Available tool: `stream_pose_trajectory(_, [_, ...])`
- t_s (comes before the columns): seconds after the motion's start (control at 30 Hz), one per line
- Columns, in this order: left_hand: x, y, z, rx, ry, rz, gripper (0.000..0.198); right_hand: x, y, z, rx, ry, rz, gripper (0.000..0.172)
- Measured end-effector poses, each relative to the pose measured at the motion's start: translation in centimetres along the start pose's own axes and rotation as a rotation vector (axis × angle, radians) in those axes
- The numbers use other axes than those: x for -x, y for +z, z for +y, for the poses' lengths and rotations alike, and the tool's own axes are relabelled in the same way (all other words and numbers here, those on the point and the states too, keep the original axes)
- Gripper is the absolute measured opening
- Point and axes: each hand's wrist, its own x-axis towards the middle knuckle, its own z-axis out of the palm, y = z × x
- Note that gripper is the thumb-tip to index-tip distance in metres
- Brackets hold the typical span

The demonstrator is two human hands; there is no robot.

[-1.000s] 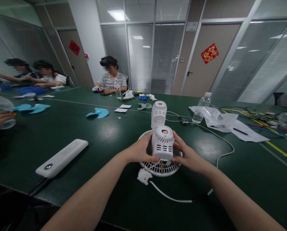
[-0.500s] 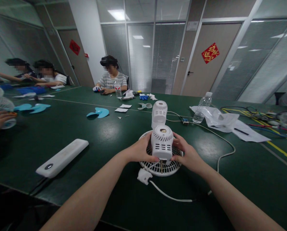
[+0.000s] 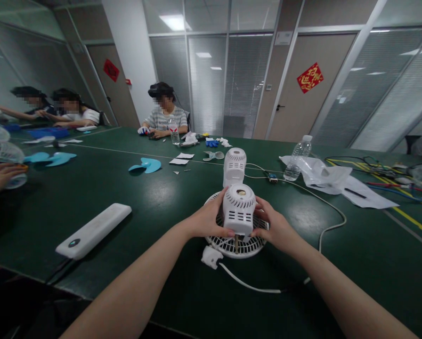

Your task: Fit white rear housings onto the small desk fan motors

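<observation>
Both my hands hold a white fan motor housing (image 3: 238, 209) with slotted vents and a round hole in its top. My left hand (image 3: 211, 219) grips its left side, thumb along the lower edge. My right hand (image 3: 272, 223) grips the right side, with some fingertips hidden behind it. Beneath the housing lies a round white fan grille (image 3: 228, 247), face down on the table. A second white housing (image 3: 234, 165) stands just behind. A white plug-like block (image 3: 211, 257) with a white cable sits in front of the grille, to the left.
A long white power bank (image 3: 94, 230) lies on the green table at left. Farther back are blue fan blades (image 3: 145, 165), paper slips (image 3: 179, 161) and a water bottle (image 3: 298, 157) beside plastic wrap (image 3: 326, 174). Wires (image 3: 391, 172) spread at right. Co-workers sit around.
The view has shifted very slightly. My hands stay around the housing, with hardly any movement.
</observation>
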Motion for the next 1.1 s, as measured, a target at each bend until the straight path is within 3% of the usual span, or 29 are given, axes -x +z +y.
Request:
stream_pose_trajectory(0.53, [0.0, -0.1, 0.4, 0.003, -0.016, -0.01, 0.119, 0.0, -0.6, 0.5, -0.037, 0.029, -0.024, 0.091])
stream_pose_trajectory(0.87, [0.0, 0.1, 0.3, -0.06, 0.005, 0.011, 0.116, 0.2, -0.7, -0.7, 0.034, -0.001, -0.04, 0.087])
stream_pose_trajectory(1.1, [0.1, 0.0, 0.7, -0.048, -0.003, 0.002, 0.115, 0.5, -0.1, -1.6, 0.123, 0.021, -0.02, 0.099])
